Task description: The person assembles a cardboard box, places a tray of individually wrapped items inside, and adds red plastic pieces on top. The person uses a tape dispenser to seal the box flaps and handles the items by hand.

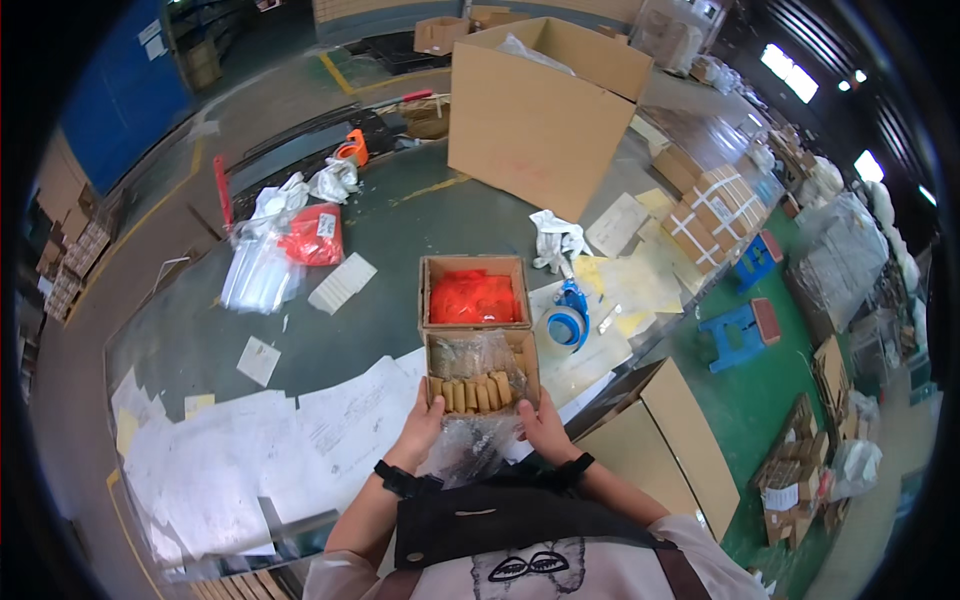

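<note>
A small open cardboard box (532, 362) sits on the table in front of me, lined with a clear plastic bag and holding a row of tan cylindrical pieces (470, 392). My left hand (421, 425) grips its near left corner. My right hand (545, 428) grips its near right corner. The clear plastic bag (466, 445) hangs out over the near edge between my hands. Touching the far side of this box stands a second small open cardboard box (474, 265) filled with orange-red plastic bags (474, 298).
A blue tape dispenser (569, 318) lies right of the boxes. White paper sheets (260, 440) cover the near left of the grey table (390, 230). Red and clear bags (290, 245) lie far left. A large open carton (535, 120) stands at the back. Another carton (655, 435) stands at my right.
</note>
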A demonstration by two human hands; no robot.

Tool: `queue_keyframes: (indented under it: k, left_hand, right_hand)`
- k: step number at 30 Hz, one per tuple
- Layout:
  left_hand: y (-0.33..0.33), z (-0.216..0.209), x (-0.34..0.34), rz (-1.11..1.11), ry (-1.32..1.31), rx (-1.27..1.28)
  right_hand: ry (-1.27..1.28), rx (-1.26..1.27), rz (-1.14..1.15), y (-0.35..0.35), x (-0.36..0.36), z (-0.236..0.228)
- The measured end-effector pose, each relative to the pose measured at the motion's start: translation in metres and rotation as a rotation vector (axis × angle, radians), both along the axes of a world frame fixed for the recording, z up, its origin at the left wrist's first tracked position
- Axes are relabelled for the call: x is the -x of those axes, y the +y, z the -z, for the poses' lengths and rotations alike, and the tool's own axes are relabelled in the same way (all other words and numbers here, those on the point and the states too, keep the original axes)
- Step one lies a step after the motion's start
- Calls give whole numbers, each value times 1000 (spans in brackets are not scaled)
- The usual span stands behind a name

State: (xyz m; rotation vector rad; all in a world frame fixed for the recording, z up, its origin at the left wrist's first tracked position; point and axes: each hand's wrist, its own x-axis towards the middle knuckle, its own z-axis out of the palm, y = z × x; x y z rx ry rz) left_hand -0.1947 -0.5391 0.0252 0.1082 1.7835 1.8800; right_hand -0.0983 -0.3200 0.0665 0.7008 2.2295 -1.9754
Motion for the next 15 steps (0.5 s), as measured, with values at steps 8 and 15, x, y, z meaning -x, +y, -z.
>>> queue_keyframes:
  k: [8,15]
  left_hand:
    - [77,32,25,63,213,172]
    - [121,19,46,-27,172,21]
  right_hand:
    - [101,-382,250,56,31,2]
    - [141,-56,499,98,66,30]
